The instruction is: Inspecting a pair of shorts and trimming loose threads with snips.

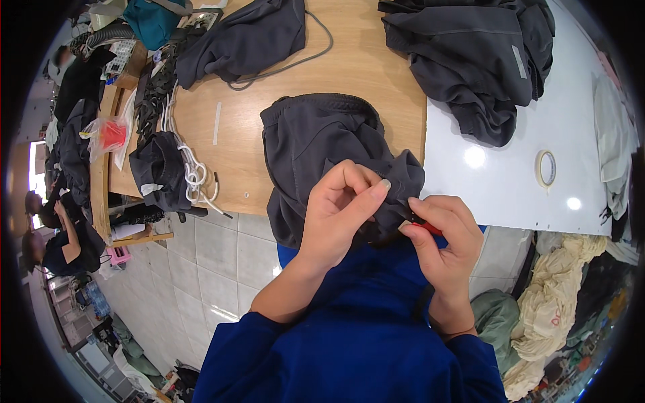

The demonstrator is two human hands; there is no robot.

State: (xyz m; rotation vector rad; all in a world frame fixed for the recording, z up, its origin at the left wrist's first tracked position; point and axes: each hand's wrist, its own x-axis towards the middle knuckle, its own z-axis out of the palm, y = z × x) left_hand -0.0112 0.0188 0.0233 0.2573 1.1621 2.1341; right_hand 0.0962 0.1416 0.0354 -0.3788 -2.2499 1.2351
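Observation:
A dark grey garment (319,138) with a gathered waistband lies at the near edge of the wooden table, partly hanging over it. My left hand (336,218) is closed on a bunched fold of its cloth, thumb against fingers. Close to its right, my right hand (443,238) pinches a small tool with a red handle (427,228). The tool's dark tip points at the fold; the fingers hide most of it, so its exact kind does not show.
More dark grey garments lie on the wooden table (228,148) and on the white tabletop (484,181). A tape roll (545,168) rests at the right. White cords (195,171) hang at the left. Cream cloth (554,302) is heaped below right. Other people (64,235) sit far left.

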